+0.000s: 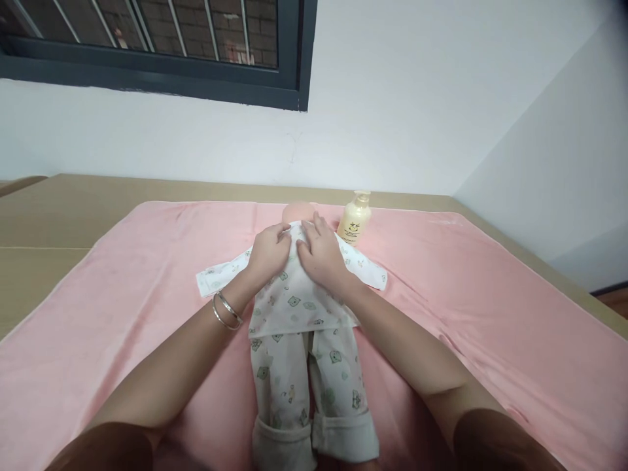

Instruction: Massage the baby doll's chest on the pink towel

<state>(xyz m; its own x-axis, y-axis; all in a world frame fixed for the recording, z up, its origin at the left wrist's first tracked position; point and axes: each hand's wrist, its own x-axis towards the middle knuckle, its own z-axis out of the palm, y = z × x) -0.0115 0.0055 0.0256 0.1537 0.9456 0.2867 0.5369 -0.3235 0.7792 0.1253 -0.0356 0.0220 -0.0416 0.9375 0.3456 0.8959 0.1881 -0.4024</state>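
Observation:
A doll (297, 212) lies on the pink blanket, its round head at the far end. It has on a white printed top (299, 307) with both sleeves spread outward, and matching trousers (338, 373) with rolled cuffs. My left hand (269, 251) rests on the left side of the upper chest, fingers bent near the neckline. On the right side of the chest lies my right hand (321, 254), its fingers spread and pointing toward the head. The fabric under both palms is hidden.
A yellowish pump bottle (354, 219) stands on the pink blanket (466, 288), right of the doll's head. The blanket covers a wooden table (34, 216). Behind are a white wall and a dark-framed barred window (294, 59).

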